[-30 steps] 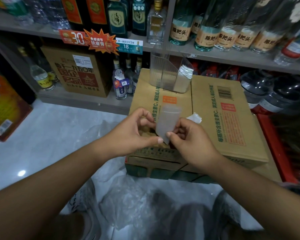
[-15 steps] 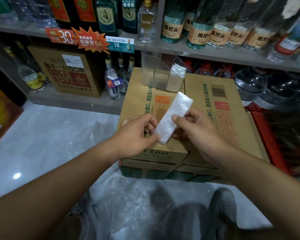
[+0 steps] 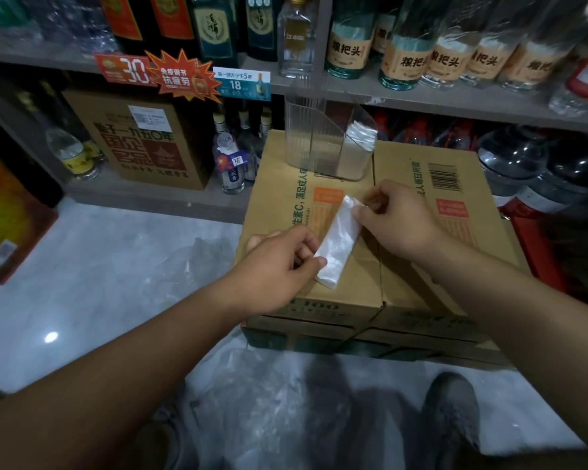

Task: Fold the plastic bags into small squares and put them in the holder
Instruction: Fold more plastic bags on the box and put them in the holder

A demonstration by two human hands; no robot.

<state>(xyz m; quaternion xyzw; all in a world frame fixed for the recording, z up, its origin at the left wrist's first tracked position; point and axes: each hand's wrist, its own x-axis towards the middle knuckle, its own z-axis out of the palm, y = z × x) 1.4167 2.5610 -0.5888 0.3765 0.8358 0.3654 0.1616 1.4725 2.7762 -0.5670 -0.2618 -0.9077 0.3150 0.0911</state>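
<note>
A plastic bag folded into a narrow white strip (image 3: 340, 240) lies slanted on top of the cardboard boxes (image 3: 418, 266). My left hand (image 3: 279, 266) pinches its near end between thumb and fingers. My right hand (image 3: 396, 220) pinches its far end. Behind them, at the back of the boxes, stands the clear plastic holder (image 3: 316, 144); a stack of folded bags (image 3: 362, 137) fills its right compartment.
Loose clear plastic bags (image 3: 252, 398) lie on the pale floor in front of the boxes, beside my grey shoe (image 3: 452, 415). Shelves of glass bottles (image 3: 398, 45) and a brown carton (image 3: 143, 140) rise behind. Large dark water jugs (image 3: 537, 167) stand at the right.
The strip was held upright in front of me, then tilted and lowered onto the box top. Both hands moved forward and down with it, and now hold its two ends.
</note>
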